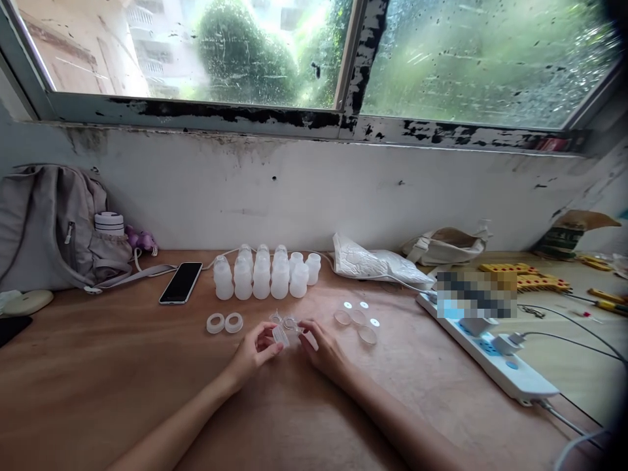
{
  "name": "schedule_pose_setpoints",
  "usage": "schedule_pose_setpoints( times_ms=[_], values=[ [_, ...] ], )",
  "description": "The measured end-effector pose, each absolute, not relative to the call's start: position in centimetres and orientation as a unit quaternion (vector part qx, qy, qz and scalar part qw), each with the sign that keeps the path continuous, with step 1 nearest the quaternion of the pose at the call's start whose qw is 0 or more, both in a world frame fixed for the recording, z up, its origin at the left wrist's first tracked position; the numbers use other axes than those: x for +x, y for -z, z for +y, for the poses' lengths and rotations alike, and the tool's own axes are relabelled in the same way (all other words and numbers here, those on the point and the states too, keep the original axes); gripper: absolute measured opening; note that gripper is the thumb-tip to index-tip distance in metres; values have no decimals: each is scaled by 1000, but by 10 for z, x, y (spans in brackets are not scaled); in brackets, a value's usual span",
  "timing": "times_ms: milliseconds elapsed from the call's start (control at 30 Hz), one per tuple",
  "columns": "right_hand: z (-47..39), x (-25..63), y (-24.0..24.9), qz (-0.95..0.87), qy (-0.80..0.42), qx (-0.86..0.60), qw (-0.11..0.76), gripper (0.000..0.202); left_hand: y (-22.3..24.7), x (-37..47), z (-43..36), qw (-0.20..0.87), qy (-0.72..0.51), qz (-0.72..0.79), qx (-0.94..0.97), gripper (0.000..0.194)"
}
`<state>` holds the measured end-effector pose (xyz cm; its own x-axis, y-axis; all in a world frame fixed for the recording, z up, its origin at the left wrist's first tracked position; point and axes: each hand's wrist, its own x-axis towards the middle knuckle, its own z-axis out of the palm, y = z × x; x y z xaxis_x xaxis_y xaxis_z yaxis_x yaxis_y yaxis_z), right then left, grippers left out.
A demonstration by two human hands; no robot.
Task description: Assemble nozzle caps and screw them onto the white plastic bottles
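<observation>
My left hand is closed on a translucent ring, held tilted between thumb and fingers. Just to its right, the thumb and fingers of my right hand come together at a small clear nipple-like piece above the table; the grip is partly hidden. Another small clear piece lies beyond my left fingertips. Two white rings sit side by side to the left. On the right are several thin clear discs and small white round pieces. Frosted bottles stand in rows behind my hands.
A phone lies at the left near a grey backpack. A white plastic bag rests by the wall. To the right, a power strip with plugs and cables crosses the table, beyond it yellow parts.
</observation>
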<state>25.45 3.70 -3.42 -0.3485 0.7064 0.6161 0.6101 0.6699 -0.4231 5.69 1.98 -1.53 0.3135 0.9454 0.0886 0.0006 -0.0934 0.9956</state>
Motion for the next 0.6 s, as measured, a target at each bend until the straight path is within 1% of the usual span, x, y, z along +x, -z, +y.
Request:
schedule_pose_setpoints(
  times_ms=[100, 233, 400, 500, 600],
  values=[
    [23, 243, 35, -825, -44, -377, 418, 26, 16, 57, 19, 567, -411, 382, 603, 33],
    [9, 237, 32, -845, -41, -354, 398, 35, 15, 57, 16, 559, -401, 381, 618, 29],
    [-2, 234, 22, -851, -100, -333, 394, 44, 14, 58, 13, 526, -385, 385, 654, 31],
    [-6, 231, 19, -855, -155, -328, 372, 49, 12, 57, 12, 484, -372, 408, 679, 32],
    [-8, 230, 18, -860, -166, -328, 353, 51, 9, 55, 9, 417, -377, 433, 704, 30]
  ],
)
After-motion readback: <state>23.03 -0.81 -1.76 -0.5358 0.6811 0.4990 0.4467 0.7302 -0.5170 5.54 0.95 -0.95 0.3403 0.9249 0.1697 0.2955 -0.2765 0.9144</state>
